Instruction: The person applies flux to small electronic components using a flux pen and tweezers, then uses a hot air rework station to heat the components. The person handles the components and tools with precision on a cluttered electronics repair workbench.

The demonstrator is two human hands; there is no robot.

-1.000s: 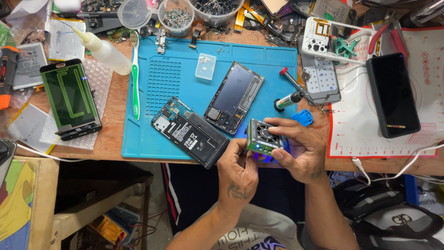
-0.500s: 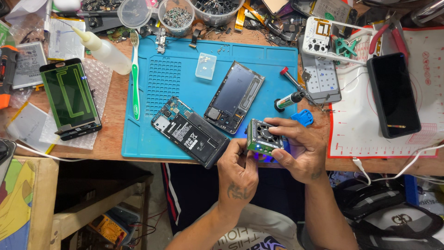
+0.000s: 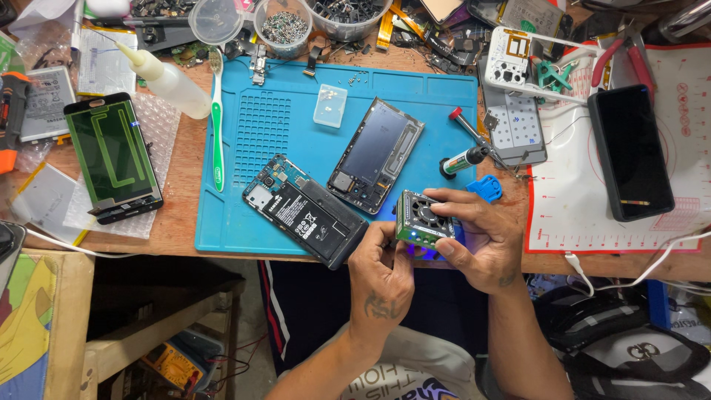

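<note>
Two opened phones point(image 3: 306, 210) point(image 3: 376, 156), one toothbrush point(image 3: 217, 118).

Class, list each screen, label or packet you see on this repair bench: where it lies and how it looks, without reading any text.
Dark phone: right, on the white mat, black blank screen.
Green-backed display panel: left, on bubble wrap, black frame.
Opened phone: blue mat, white label on black battery.
Screen frame: centre of the mat, dark blue-grey rectangle.
Small fan unit: held by both hands, green-sided box.

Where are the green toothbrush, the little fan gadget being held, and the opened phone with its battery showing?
green toothbrush point(image 3: 217, 126): head view, middle of its handle.
fan gadget point(image 3: 422, 217): head view, on its round fan grille.
opened phone point(image 3: 304, 211): head view, on the black battery.
</note>
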